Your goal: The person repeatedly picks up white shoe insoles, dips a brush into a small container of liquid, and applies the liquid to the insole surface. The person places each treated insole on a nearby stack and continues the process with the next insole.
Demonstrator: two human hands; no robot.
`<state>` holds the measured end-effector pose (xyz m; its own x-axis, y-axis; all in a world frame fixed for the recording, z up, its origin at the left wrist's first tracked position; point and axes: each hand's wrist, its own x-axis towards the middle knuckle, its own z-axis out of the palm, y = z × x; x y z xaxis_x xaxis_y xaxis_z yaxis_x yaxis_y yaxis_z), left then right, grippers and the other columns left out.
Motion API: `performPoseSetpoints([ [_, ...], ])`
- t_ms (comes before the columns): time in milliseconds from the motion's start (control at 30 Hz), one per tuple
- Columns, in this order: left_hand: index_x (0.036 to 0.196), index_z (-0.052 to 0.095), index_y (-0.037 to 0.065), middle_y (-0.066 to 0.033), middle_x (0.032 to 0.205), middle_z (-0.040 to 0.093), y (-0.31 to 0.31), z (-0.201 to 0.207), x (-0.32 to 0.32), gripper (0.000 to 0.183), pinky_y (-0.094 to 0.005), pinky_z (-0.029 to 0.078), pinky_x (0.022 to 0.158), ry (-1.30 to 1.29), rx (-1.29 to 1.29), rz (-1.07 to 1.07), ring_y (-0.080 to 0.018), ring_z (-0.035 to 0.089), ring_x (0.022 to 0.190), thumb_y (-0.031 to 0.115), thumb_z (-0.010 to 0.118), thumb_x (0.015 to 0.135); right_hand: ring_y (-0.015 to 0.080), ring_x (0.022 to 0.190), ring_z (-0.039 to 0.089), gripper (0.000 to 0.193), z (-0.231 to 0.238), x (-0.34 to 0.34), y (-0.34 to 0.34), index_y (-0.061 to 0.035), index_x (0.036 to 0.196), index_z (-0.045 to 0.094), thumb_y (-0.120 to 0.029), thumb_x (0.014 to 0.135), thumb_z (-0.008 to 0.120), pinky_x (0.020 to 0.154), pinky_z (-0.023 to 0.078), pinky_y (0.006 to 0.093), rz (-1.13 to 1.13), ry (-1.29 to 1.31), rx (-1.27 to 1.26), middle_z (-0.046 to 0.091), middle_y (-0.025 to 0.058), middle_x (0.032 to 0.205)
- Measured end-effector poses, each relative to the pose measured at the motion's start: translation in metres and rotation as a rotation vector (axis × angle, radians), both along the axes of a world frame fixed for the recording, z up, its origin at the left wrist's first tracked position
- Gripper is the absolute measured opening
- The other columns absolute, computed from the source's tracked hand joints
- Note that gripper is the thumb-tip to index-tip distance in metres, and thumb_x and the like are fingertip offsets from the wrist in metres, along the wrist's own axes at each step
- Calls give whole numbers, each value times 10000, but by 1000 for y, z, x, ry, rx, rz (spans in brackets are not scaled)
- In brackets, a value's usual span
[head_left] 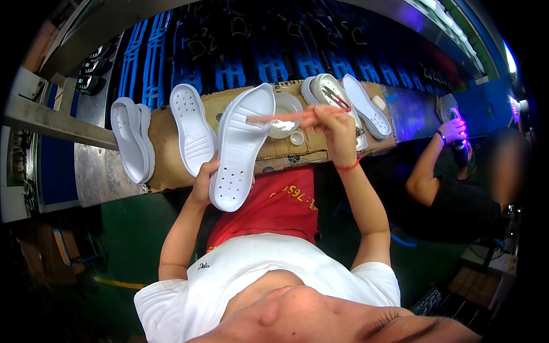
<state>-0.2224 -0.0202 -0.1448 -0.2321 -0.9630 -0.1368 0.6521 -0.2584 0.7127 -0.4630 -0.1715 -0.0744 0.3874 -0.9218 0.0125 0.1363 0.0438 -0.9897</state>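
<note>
My left hand (204, 182) grips the edge of a white shoe sole (240, 137), tilted up above the bench, its ribbed and hole-dotted side showing. Between the fingers of my right hand (333, 127) is a thin pinkish stick (280, 116). Motion blurs it, and its left end overlaps the upper part of the sole; whether they touch I cannot tell. Behind the sole stands a clear plastic bowl (286, 132), with a small white cup (297, 138) beside it. Just beyond my right hand, red-handled pliers or scissors (337, 98) lie in a white container.
Cardboard (274, 162) covers the bench. More white soles lie on it, with stacked ones (131, 140) and a single one (193, 128) to the left, another (366, 106) to the right. Blue racking (229, 71) runs behind. At right, a co-worker (457, 200) holds a dark object under purple light.
</note>
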Motion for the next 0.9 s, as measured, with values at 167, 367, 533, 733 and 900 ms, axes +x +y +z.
performPoseSetpoints([
  [167,1281,434,-90,-204,1095,577,3,5,-2,737,-393,547,722,77,42,-81,-313,622,858,486,363,827,123,685,607,277,-3,-1,-42,90,1017,642,-150,937,530,637,425,203,-156,-109,-7,699,138,827],
  [367,1256,456,-105,-194,1094,576,1,8,-3,754,-394,546,723,81,29,-104,-314,616,851,511,345,836,112,707,623,273,14,0,-35,93,972,660,-153,931,547,665,436,212,-82,40,-144,701,120,794],
  [533,1280,443,-84,-218,1093,569,1,12,-2,727,-407,542,713,165,105,-100,-346,608,830,499,306,868,115,682,620,257,50,-10,-54,90,915,680,-154,913,598,663,471,223,101,124,-296,703,114,785],
  [733,1304,428,-68,-265,1068,573,-5,22,0,647,-458,530,671,246,276,-174,-402,604,796,407,220,917,173,743,695,213,74,21,-61,59,908,696,-136,905,608,701,541,252,375,390,-729,703,122,792],
  [900,1306,420,-58,-288,1076,573,-10,24,-2,619,-471,525,675,237,352,-197,-425,600,776,382,214,923,179,784,674,184,76,62,-47,-6,912,720,-172,877,647,733,527,274,737,309,-808,715,92,837],
])
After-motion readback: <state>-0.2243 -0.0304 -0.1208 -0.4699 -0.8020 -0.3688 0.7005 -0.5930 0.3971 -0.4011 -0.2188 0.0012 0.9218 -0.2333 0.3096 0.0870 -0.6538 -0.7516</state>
